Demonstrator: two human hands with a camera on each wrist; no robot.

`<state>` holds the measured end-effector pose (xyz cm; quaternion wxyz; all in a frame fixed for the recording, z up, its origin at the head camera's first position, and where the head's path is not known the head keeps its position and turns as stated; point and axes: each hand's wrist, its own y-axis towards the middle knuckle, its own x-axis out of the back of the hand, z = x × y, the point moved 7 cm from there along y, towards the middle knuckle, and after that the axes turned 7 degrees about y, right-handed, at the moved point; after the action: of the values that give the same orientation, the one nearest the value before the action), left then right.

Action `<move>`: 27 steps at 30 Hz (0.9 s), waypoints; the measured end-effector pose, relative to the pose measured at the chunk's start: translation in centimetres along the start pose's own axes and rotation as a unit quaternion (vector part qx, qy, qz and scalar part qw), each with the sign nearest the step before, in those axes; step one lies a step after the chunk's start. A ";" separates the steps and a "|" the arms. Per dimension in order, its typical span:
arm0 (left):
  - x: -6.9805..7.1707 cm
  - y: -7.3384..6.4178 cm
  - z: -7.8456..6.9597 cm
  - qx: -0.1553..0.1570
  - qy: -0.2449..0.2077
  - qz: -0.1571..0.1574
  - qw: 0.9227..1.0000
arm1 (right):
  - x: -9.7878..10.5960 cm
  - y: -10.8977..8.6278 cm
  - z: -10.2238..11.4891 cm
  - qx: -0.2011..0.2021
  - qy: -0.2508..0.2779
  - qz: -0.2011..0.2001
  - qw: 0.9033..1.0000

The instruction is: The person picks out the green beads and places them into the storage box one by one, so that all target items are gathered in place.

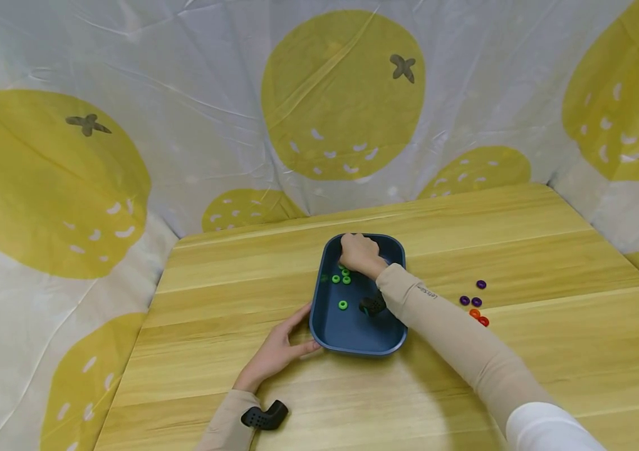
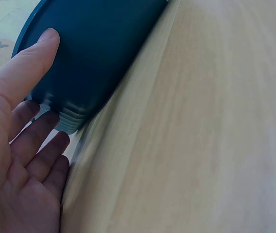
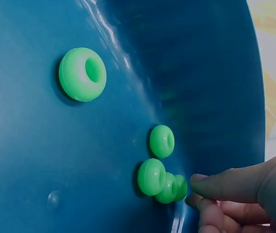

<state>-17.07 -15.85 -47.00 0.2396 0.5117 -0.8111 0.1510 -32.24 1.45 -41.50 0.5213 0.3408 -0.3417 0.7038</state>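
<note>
A dark blue rounded tray stands on the wooden table, with several green ring-shaped beads lying inside. My left hand touches its near left corner, the thumb lying along the outer wall and the other fingers loosely bent beside the corner. Inside the tray's far left end is my right hand, its fingers curled and the thumb tip close to them. Right by these fingertips, in the right wrist view, lies a tight cluster of green beads; nothing shows between the fingers.
On the table right of the tray lie several purple beads and orange-red beads. My right forearm crosses over the tray's right rim. A cloth with yellow fruit prints hangs behind the table.
</note>
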 end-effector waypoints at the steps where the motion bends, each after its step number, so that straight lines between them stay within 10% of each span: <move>1: 0.0 0.0 0.0 0.000 0.000 0.000 1.000 | 0.0 0.0 0.1 0.001 -0.001 0.001 1.000; 8: 0.1 0.0 0.0 -0.003 0.003 -0.001 1.000 | 1.6 -0.4 0.5 0.023 0.021 -0.003 1.000; 14: 0.0 0.0 0.0 -0.002 0.001 0.004 1.000 | 7.9 -2.4 0.3 0.063 0.105 -0.056 0.991; 20: 0.2 0.1 0.1 -0.003 0.009 -0.002 1.000 | 12.9 -6.6 -4.8 0.044 0.235 -0.101 0.966; 27: 0.1 0.1 0.0 -0.009 0.003 0.000 1.000 | 11.7 -10.6 -12.0 -0.006 0.236 -0.107 0.966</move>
<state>-17.17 -15.94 -46.98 0.2465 0.5095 -0.8115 0.1454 -26.08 19.73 -36.75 0.6619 0.1963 -0.1749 0.7020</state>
